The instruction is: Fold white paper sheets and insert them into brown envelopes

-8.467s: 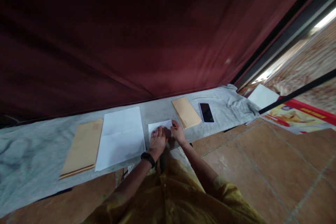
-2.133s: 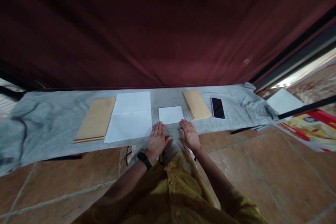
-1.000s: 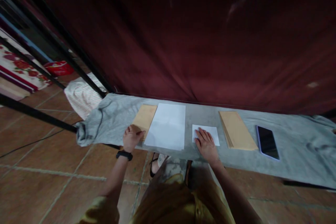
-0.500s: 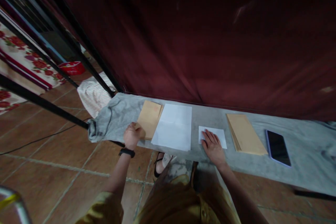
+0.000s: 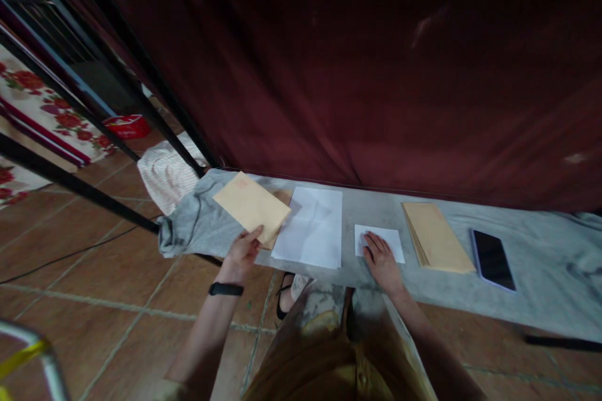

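Note:
A brown paper envelope (image 5: 251, 203) is pinched at its near corner by my left hand (image 5: 243, 250), lifted and turned at an angle. Beneath it, another brown envelope (image 5: 283, 197) shows partly on the cloth. To the right of these lie white paper sheets (image 5: 311, 232), stacked flat. My right hand (image 5: 380, 260) rests flat, fingers stretched, on a small folded white paper (image 5: 392, 240). Just right of that hand sits a fanned pile of brown envelopes (image 5: 437, 238).
A grey cloth (image 5: 559, 263) covers the narrow bench. On it, at the right, lies a phone (image 5: 493, 258). A dark red curtain (image 5: 352, 88) hangs behind. Black metal bars (image 5: 79, 185) and a red basket (image 5: 126, 126) are on the left.
My left hand has raised the top envelope from the left pile and swung it round, its far end now pointing left. My right hand stays on the small white paper.

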A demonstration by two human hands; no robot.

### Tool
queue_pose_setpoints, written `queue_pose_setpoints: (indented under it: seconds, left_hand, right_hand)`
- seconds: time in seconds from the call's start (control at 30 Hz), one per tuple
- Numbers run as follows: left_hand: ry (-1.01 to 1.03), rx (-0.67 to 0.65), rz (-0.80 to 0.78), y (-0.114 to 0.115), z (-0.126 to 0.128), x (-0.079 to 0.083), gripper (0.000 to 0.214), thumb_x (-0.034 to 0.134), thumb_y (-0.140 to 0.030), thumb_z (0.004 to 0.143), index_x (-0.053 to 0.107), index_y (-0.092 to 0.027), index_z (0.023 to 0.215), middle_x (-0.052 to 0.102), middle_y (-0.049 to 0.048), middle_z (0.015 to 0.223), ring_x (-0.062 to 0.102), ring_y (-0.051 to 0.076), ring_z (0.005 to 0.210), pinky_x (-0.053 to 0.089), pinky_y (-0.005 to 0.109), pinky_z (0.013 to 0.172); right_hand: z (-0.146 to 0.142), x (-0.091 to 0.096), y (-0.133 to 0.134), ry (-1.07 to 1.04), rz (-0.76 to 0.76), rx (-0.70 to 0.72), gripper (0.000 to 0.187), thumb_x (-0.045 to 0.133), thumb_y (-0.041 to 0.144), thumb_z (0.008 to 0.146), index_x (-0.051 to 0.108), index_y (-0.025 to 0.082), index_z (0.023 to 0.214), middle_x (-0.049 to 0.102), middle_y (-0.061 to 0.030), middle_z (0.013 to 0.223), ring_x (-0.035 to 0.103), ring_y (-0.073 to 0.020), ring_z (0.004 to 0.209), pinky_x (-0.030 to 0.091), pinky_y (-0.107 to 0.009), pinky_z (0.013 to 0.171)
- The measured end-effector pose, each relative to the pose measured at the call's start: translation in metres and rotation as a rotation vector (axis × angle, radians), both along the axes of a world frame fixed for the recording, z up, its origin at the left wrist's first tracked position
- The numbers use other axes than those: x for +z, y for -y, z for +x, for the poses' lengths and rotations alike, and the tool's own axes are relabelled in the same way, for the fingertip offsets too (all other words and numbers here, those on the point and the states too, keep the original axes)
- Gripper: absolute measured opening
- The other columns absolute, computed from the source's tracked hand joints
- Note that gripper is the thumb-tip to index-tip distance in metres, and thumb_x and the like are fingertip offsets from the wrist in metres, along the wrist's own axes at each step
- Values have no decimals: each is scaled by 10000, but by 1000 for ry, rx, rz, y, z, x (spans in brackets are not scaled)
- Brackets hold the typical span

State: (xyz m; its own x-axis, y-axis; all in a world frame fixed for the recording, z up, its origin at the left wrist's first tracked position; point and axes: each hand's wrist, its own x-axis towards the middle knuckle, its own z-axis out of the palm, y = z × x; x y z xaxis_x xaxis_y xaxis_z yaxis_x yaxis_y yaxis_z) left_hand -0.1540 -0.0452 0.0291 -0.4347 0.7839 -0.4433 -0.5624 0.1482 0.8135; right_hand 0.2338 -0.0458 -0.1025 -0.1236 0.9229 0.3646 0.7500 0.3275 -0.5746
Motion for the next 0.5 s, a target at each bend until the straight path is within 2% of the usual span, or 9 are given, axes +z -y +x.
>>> queue_pose_setpoints:
  seconds: [0.07,0.13,0.2,0.27,0.3,0.37,0.5]
  left_hand:
    - [79,-32,9,8,45,-11,255,794,17,651,607,-149,700,731,8,724,680,120,606,510,197,529]
    - [224,-42,5,18,90,-23,314,832,3,628,566,-162,649,710,-22,670,655,89,552,484,166,499]
    - [263,-66,-12,27,129,-34,348,855,-9,609,546,-168,633,691,-44,636,601,55,479,443,144,454]
    - [296,-100,-30,34,158,-42,336,871,-35,605,568,-173,656,706,-39,659,614,58,492,441,142,451]
    - [303,-114,-39,36,168,-45,336,875,-45,603,571,-175,660,709,-38,662,624,63,502,443,143,453]
    - [299,-133,-59,39,181,-50,334,879,-62,602,573,-181,663,714,-38,669,641,72,522,449,147,458]
    - [241,-173,-106,40,187,-60,381,880,-90,611,514,-195,610,668,-68,596,610,56,481,455,145,473]
  right_hand:
    - [-10,9,3,-222,-61,-32,512,409,481,1009,599,184,1380,540,-139,1485,460,-274,1407,344,-512,1194]
    - [-26,20,9,-483,-179,-79,548,476,567,964,628,199,1340,581,-137,1441,518,-287,1353,367,-515,1176]
    - [-44,31,16,-792,-373,-90,577,536,642,910,661,216,1278,660,-130,1337,610,-293,1241,449,-505,1098]
    - [-61,40,23,-1072,-569,-51,600,609,695,839,689,225,1202,715,-125,1230,690,-294,1084,544,-477,955]
    - [-68,44,26,-1165,-621,0,580,641,683,825,694,226,1177,730,-117,1192,705,-280,1048,554,-449,928]
    - [-75,49,31,-1277,-656,17,533,712,646,788,698,229,1120,760,-93,1088,730,-244,940,566,-394,869]
    - [-75,55,36,-1376,-673,0,493,767,609,750,695,209,1030,773,-81,968,736,-215,797,562,-321,720]
